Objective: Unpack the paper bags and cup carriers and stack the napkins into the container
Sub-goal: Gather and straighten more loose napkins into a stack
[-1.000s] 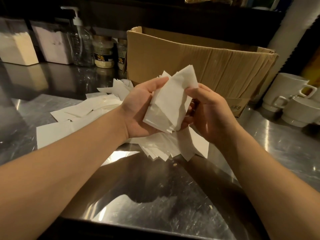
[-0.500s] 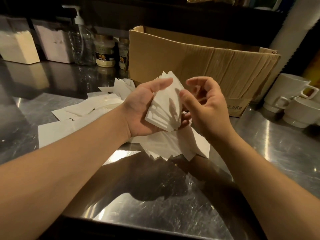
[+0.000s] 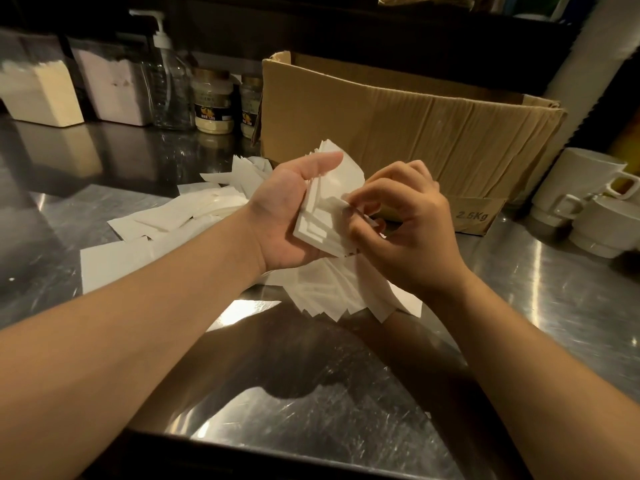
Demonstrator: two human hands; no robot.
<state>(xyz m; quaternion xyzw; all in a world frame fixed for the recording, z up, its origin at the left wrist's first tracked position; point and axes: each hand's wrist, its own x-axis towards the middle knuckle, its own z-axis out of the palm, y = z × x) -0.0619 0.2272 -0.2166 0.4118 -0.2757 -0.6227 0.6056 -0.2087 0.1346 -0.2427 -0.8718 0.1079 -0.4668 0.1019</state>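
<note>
My left hand [image 3: 287,216] holds a fanned stack of white napkins [image 3: 329,209] upright above the steel counter, thumb across its top edge. My right hand [image 3: 405,230] pinches the edge of one napkin in that stack with thumb and forefinger. Beneath and to the left of both hands, a loose pile of white napkins [image 3: 166,230] lies spread over the counter. A brown cardboard box [image 3: 415,133] stands open just behind the hands; its inside is hidden.
Two clear containers of white paper goods [image 3: 38,95] stand at the back left, beside a pump bottle [image 3: 169,88] and two jars [image 3: 213,105]. White cups [image 3: 595,202] are stacked at the right. The steel counter [image 3: 311,393] stretches toward me.
The right hand let go of the napkin it laid on the stack, opened, then closed in to pinch an edge. The held stack sits lower and more squared in my left hand.
</note>
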